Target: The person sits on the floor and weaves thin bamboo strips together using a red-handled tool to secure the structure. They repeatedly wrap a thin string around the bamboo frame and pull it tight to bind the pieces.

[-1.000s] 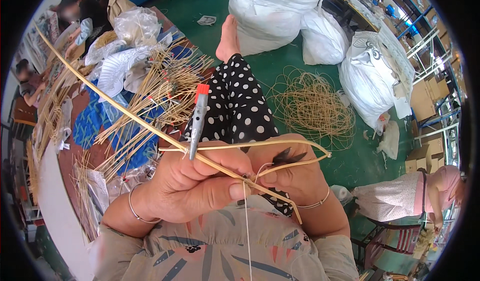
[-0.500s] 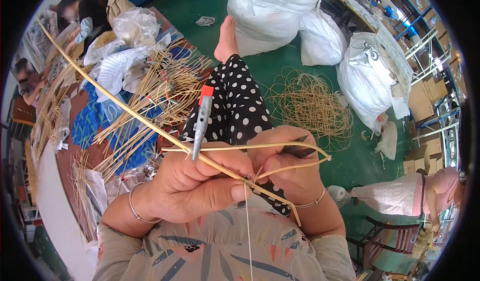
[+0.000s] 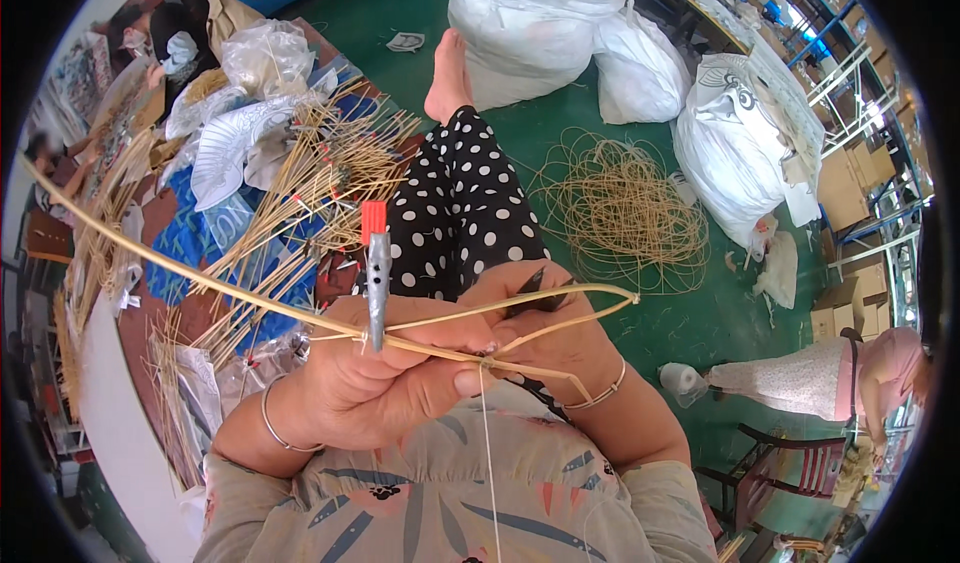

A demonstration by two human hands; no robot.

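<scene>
My left hand is closed around a long, pale bamboo strip, its thumb pressed near a joint. A thinner bent bamboo strip crosses there and folds into a narrow pointed loop over my right hand. A grey metal clip with a red end stands upright where the strips meet above the left fingers. White string hangs from the joint down my front. My right hand is closed beside the joint, a dark pointed piece held in it; its fingertips are partly hidden.
Bundled bamboo sticks and plastic bags lie on the left. A tangled coil of thin strips rests on the green floor. White sacks stand ahead. A wooden chair and a bending person are at right.
The long strip has tilted flatter, its far left end dropping. The clip has moved left and down and now stands more upright. The loop's tip has shifted slightly left and up.
</scene>
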